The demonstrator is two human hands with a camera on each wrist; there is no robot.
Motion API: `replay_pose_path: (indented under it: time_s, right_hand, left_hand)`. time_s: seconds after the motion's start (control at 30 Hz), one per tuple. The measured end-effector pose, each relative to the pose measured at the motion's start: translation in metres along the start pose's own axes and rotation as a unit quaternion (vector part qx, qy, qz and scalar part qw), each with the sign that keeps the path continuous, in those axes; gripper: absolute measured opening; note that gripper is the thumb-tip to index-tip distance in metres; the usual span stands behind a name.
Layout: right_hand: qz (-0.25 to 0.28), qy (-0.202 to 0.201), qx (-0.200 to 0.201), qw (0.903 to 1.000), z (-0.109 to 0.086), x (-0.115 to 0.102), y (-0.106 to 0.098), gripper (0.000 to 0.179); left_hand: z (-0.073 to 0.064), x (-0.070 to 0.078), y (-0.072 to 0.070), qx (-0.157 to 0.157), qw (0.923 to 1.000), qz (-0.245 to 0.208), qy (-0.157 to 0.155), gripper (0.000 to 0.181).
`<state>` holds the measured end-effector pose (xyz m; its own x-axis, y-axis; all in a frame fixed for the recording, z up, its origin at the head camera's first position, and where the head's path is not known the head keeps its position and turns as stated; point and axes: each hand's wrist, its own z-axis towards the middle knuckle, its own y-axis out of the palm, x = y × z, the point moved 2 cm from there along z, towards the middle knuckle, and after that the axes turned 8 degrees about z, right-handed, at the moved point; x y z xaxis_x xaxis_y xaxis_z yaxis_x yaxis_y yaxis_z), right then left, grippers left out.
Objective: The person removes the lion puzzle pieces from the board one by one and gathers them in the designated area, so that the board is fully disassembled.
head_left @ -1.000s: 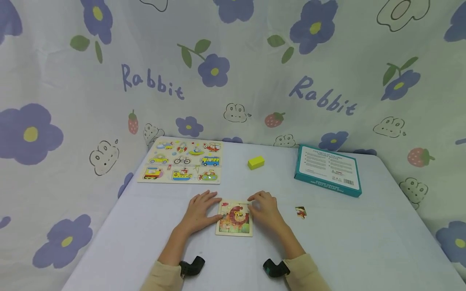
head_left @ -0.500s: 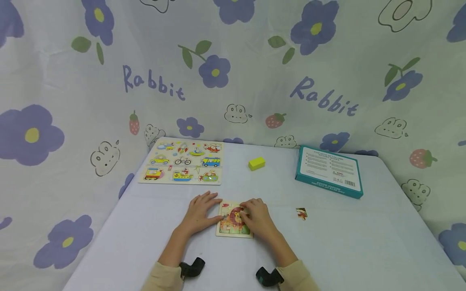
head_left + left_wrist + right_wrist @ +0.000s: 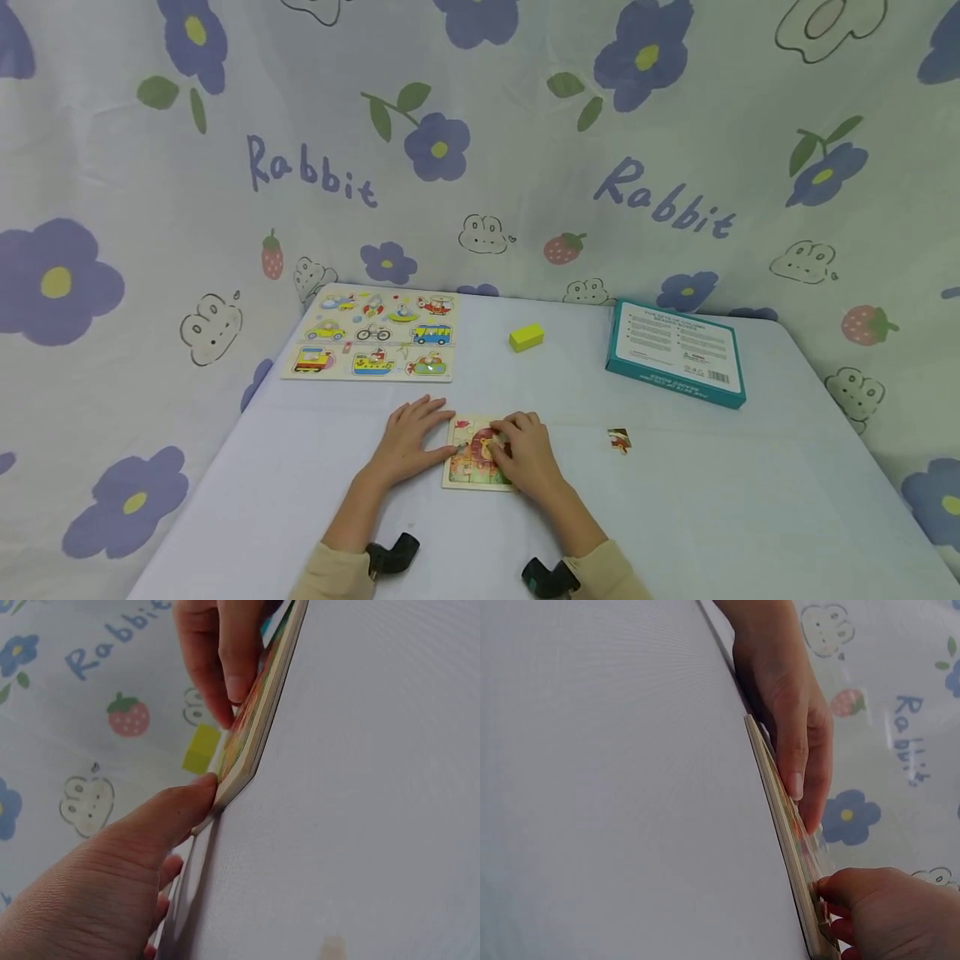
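Note:
A small square jigsaw puzzle [image 3: 472, 475] with a lion picture lies in a pale wooden frame on the table. My left hand [image 3: 408, 442] rests at its left side, index finger by the upper corner; in the left wrist view the thumb [image 3: 195, 791] touches the board's edge. Over the puzzle's upper right part is my right hand [image 3: 528, 454], its thumb and index finger pinching a puzzle piece there, mostly hidden under the fingers. In the right wrist view a bit of piece [image 3: 826, 930] sticks up by these fingertips. A loose puzzle piece [image 3: 619, 441] lies to the right.
A vehicle picture board [image 3: 367, 337] lies at the back left. Behind the puzzle sits a yellow block [image 3: 527, 337]. A flat teal box [image 3: 675, 354] rests at the back right. A patterned cloth [image 3: 487, 150] hangs behind the white table [image 3: 720, 517].
My right hand has moved left from the puzzle's right edge to over its upper right part, thumb and finger now on the pieces. The left hand has stayed at the left edge.

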<state>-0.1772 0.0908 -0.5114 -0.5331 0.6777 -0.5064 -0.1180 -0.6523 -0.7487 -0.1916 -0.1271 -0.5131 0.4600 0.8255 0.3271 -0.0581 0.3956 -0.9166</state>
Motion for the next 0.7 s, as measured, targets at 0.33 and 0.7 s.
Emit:
replay_pose_path:
  time_s: [0.33, 0.7]
  right_hand:
    - [-0.014, 0.019, 0.041, 0.9989, 0.0028, 0.0008, 0.0013, 0.016]
    - [-0.016, 0.06, 0.049, 0.9968, 0.0053, 0.0, 0.0012, 0.01]
  left_hand:
    - [0.0002, -0.0009, 0.0013, 0.005, 1.0, 0.004, 0.002, 0.056]
    - [-0.0006, 0.0016, 0.0001, 0.005, 1.0, -0.002, 0.001, 0.057]
